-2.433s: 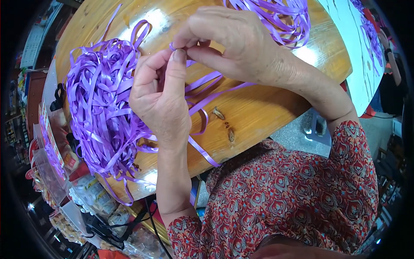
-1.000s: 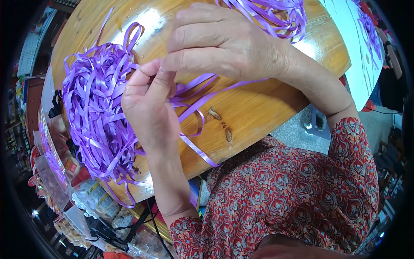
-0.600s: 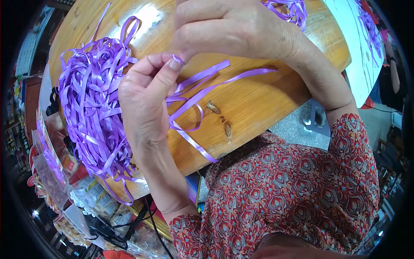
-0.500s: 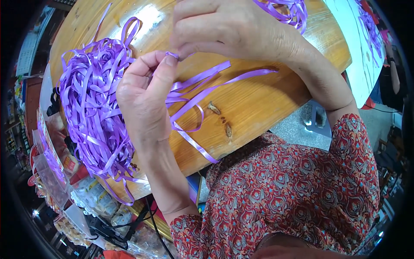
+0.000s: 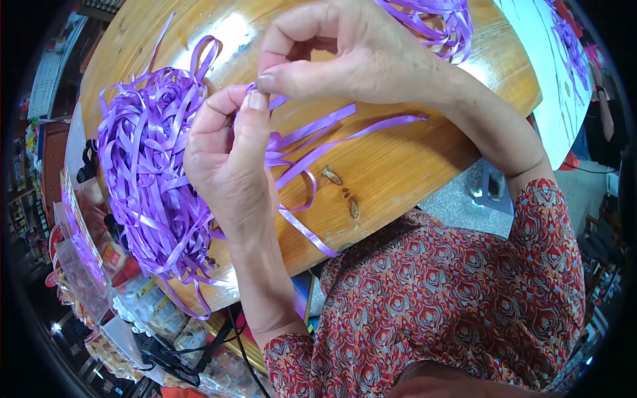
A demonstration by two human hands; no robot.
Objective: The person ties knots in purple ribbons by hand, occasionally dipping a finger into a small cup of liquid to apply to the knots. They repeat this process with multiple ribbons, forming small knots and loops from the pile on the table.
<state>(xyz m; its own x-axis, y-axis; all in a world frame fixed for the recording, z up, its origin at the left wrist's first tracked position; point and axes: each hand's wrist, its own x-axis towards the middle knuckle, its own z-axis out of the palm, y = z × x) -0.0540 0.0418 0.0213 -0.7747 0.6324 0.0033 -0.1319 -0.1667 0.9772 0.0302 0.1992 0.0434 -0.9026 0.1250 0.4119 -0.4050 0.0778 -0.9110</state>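
Observation:
A small folded bit of purple ribbon (image 5: pixel 251 87) is pinched between the thumb and forefinger of my left hand (image 5: pixel 232 159). Thumb and forefinger of my right hand (image 5: pixel 332 60) close on the same spot from above, their tips almost meeting my left fingertips. Loose ribbon lengths (image 5: pixel 315 126) run out from behind my left hand across the table, one end reaching to the right and another to the near edge. Left of my left hand lies a big tangled heap of purple ribbon (image 5: pixel 149 172). My fingers partly hide the folded bit.
The wooden table (image 5: pixel 391 179) has a curved edge close to my body. A second bundle of purple ribbon (image 5: pixel 441 26) lies behind my right wrist. Packaged goods (image 5: pixel 149 305) and a black cable (image 5: pixel 245 351) are below left. Another person's arm (image 5: pixel 605 116) shows at far right.
My right hand has turned and come down, so its thumb and forefinger now show pinching at the ribbon. My left hand keeps its pinch, shifted slightly in view.

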